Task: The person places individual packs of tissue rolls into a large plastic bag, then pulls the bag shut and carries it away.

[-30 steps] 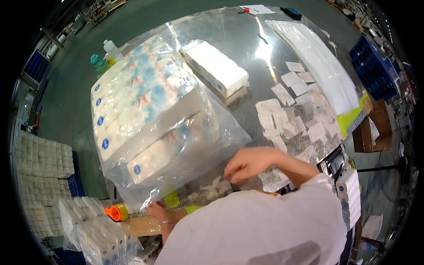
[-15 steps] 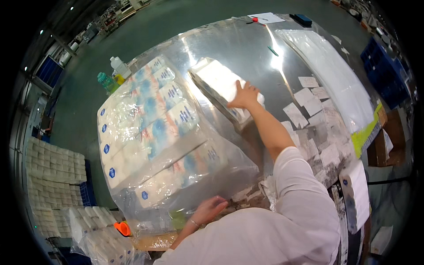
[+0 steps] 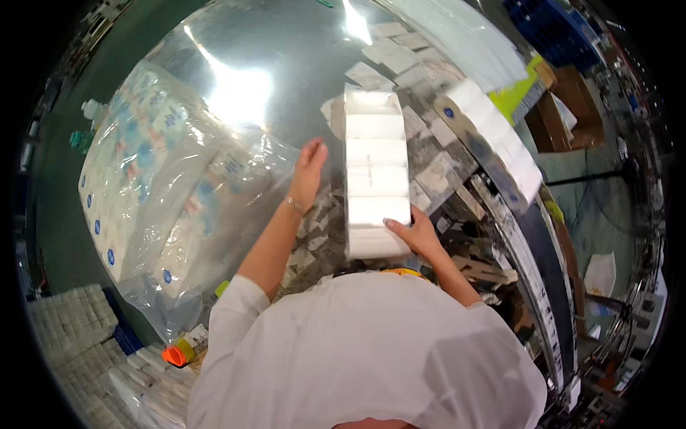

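A long pack of white paper rolls (image 3: 377,154) in clear film stands lengthwise in front of me at the table's near edge. My right hand (image 3: 416,232) grips its near right end, thumb on top and the other fingers hidden along the side. Left of the pack, my left hand (image 3: 309,171) is raised with its fingers stretched upward, apart from the pack and holding nothing. Further left lies a big clear plastic bag (image 3: 214,214) filled with several printed roll packs (image 3: 136,164).
A second roll pack (image 3: 493,143) lies at the head of a conveyor (image 3: 547,286) on the right. Paper slips (image 3: 400,61) cover part of the metal table (image 3: 286,50). An orange tape dispenser (image 3: 175,355) sits at lower left, near stacked packs (image 3: 71,322).
The view has turned right. The loose pack has come from beside the bag to in front of me, with my right hand now at its near end. My left hand has risen toward it.
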Demonstrator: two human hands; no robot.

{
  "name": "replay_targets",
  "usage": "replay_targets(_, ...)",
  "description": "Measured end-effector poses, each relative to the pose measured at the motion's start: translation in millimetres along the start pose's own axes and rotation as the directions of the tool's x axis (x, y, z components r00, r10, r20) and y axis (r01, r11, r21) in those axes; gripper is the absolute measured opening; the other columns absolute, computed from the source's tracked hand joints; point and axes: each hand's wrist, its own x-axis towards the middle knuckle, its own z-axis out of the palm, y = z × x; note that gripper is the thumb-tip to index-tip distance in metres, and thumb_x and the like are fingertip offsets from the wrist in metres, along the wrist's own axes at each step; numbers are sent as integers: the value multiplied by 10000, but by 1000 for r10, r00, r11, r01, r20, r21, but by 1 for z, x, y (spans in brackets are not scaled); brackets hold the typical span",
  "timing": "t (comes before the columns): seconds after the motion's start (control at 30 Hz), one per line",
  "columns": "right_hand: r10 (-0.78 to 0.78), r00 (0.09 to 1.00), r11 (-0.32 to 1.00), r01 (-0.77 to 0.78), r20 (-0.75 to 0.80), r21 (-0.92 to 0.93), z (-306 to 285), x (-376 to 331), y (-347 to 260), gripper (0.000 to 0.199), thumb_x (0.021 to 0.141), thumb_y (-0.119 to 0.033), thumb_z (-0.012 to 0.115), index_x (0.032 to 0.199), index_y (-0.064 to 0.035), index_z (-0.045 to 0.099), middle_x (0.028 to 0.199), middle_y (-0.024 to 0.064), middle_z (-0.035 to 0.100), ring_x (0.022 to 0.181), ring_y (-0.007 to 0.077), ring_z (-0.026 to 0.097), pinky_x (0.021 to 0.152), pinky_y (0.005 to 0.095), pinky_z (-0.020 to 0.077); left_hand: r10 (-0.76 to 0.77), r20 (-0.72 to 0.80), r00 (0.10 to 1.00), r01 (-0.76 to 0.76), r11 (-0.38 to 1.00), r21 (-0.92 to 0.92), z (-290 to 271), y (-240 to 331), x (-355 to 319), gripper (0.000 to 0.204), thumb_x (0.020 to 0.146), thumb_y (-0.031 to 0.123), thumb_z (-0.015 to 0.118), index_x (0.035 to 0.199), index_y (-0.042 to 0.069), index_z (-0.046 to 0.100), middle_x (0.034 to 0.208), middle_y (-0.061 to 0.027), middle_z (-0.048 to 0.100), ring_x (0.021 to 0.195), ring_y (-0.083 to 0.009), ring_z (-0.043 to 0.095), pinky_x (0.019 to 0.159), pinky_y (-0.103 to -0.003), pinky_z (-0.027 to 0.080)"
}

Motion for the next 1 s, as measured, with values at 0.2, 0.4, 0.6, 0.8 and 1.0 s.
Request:
replay_targets(0.2, 8, 967, 899, 104, -254, 425, 20, 21, 45, 510, 895, -370, 366, 1180, 47, 431, 1108, 169, 508, 1016, 227, 469, 894, 308, 335, -12, -52, 999, 17, 996, 89, 35, -98, 29, 485, 899, 399, 391, 1166, 2, 467, 1112, -101, 534, 998, -189, 507, 874, -293, 399)
replay_targets(0.4, 162, 971, 489, -235, 177, 840, 11, 19, 14, 731, 786, -330, 575, 1310, 41, 227, 1206, 207, 424, 1101, 252, 423, 938, 318, 335, -409, 389, 825, 549, 743, -384, 63, -31, -19, 530, 883, 437, 389, 1225, 33, 414, 1178, -128, 497, 1080, -246, 475, 913, -352, 391)
replay_targets(0.6, -214, 977, 744, 152, 17, 651, -2, 13, -7, 1048, 593, -224, 777, 1341, 57, 99, 1305, 200, 330, 1189, 256, 354, 988, 321, 280, -190, 347, 918, 331, 850, -410, 54, 21, -18, 543, 867, 441, 426, 1242, 50, 395, 1217, -101, 463, 1092, -233, 465, 927, -356, 386)
replay_targets(0.8, -395, 889, 799, 209, 231, 563, -48, 14, -60, 1062, 566, -230, 788, 1370, -51, 118, 1295, 147, 356, 1209, 236, 345, 1008, 337, 259, 125, 418, 900, -107, 992, -67, 40, 114, -26, 622, 763, 178, 595, 1286, 46, 284, 1121, -116, 492, 996, -215, 517, 852, -328, 438)
replay_targets(1.0, -625, 773, 684, 472, 113, 556, -84, 22, -160, 1061, 518, -184, 808, 1354, -50, 169, 1272, 110, 381, 1185, 220, 364, 992, 333, 277, 133, 357, 925, -100, 989, -110, 33, 122, -47, 773, 666, -9, 636, 1311, 72, 218, 1103, -116, 492, 984, -206, 517, 851, -319, 438)
